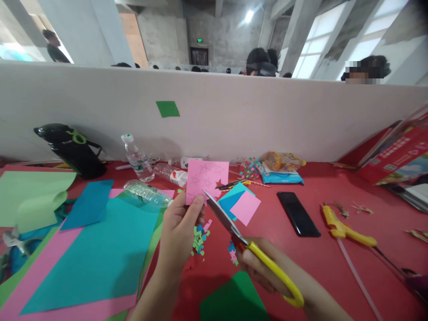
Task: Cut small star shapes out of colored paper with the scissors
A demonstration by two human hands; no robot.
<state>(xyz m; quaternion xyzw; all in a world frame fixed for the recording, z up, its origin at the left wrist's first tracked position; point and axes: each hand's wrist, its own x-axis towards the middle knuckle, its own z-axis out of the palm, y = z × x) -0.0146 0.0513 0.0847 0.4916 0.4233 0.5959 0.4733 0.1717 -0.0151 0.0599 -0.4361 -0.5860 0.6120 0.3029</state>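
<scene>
Between thumb and fingers, my left hand [179, 227] pinches a square of pink paper [202, 178] by its lower edge. Several stars are drawn on that paper, and a star-shaped gap shows at its right side. My right hand [264, 261] is wrapped around the yellow handles of a pair of scissors [230, 223]. The scissor tips are at the lower part of the pink paper, beside my left thumb. Below my hands lie small green and blue paper scraps [199, 240] and a few little cut stars [232, 254]. A green sheet [234, 298] lies nearest me.
Large coloured sheets [100, 258] cover the left side. Plastic bottles [138, 158] and a black flask [72, 149] stand or lie by the white partition [214, 111]. To the right are a phone [297, 214], a yellow glue gun [347, 229] and a snack packet [281, 167].
</scene>
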